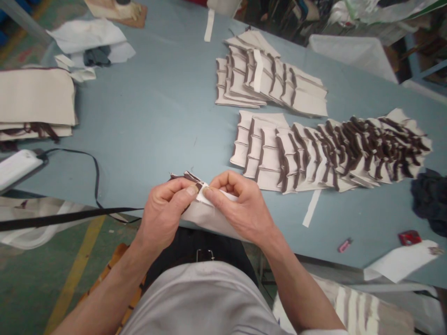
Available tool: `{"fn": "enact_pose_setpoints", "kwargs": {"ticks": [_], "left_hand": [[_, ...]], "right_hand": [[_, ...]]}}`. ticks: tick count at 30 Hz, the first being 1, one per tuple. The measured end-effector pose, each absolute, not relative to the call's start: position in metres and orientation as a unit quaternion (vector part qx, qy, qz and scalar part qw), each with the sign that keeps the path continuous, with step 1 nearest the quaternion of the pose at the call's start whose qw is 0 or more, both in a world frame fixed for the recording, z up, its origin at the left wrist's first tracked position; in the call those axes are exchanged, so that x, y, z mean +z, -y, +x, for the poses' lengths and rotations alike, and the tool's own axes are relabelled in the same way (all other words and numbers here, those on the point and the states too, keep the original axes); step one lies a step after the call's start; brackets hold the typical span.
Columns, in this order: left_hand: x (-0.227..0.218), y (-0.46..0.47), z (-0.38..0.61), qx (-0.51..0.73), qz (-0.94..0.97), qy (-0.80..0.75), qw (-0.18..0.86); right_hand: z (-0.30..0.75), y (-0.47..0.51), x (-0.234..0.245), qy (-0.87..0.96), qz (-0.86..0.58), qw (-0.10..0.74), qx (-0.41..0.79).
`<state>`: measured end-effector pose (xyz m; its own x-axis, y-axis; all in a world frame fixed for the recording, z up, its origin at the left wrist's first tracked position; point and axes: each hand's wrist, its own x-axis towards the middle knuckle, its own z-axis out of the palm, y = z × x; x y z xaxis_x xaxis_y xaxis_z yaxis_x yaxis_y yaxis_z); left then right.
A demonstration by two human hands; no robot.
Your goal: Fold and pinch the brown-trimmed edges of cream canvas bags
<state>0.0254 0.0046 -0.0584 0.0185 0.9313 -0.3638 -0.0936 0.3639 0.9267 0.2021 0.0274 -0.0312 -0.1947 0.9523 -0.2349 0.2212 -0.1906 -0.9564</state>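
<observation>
**My left hand [164, 211] and right hand [242, 204] pinched on a cream fabric piece [209, 215] at the bench's [150, 102] near edge**

Both hands are closed and close together, thumbs and fingers clamped on the piece. It sits just in from the near edge, centre, with its lower fold sagging toward my lap. Its dark brown edging [188, 177] sticks out past my left thumb. The white layer at my right thumb looks folded, but my fingers hide part of it.

Risks as I judge them: if my pinch loosens, the layers could slip and the edging could shift out of line. The sagging fold's weight could also drag the piece off the edge. The lower fanned row of fabric pieces [307, 156] lies near my right hand, so a wide wrist swing could knock its loose overlaps out of order. The upper fanned row [268, 77] sits farther off and is less exposed. A black strap [63, 218] runs over the near-left edge by my left forearm, so it could catch my arm and pull. A white paper strip [310, 209] lies just right of my right wrist and could get swept aside.
</observation>
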Motion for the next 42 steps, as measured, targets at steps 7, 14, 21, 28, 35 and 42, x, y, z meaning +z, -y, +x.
{"fn": "enact_pose_setpoints", "kwargs": {"ticks": [7, 14, 21, 28, 35, 42], "left_hand": [[-0.056, -0.004, 0.024, 0.415, 0.370, -0.564, 0.611], [-0.055, -0.003, 0.026, 0.424, 0.373, -0.578, 0.589], [-0.054, -0.007, 0.025, 0.433, 0.359, -0.572, 0.596], [-0.052, -0.010, 0.025, 0.443, 0.337, -0.568, 0.606], [-0.054, -0.008, 0.019, 0.437, 0.314, -0.533, 0.652], [-0.059, 0.005, 0.017, 0.439, 0.387, -0.526, 0.617]], "right_hand": [[0.200, -0.030, -0.032, 0.533, -0.555, 0.335, 0.545], [0.194, -0.028, -0.026, 0.544, -0.609, 0.311, 0.486], [0.188, -0.028, -0.023, 0.575, -0.627, 0.301, 0.431], [0.179, -0.023, -0.031, 0.600, -0.619, 0.346, 0.370], [0.177, -0.020, -0.031, 0.617, -0.613, 0.356, 0.342], [0.173, -0.012, -0.032, 0.614, -0.610, 0.368, 0.340]]}}
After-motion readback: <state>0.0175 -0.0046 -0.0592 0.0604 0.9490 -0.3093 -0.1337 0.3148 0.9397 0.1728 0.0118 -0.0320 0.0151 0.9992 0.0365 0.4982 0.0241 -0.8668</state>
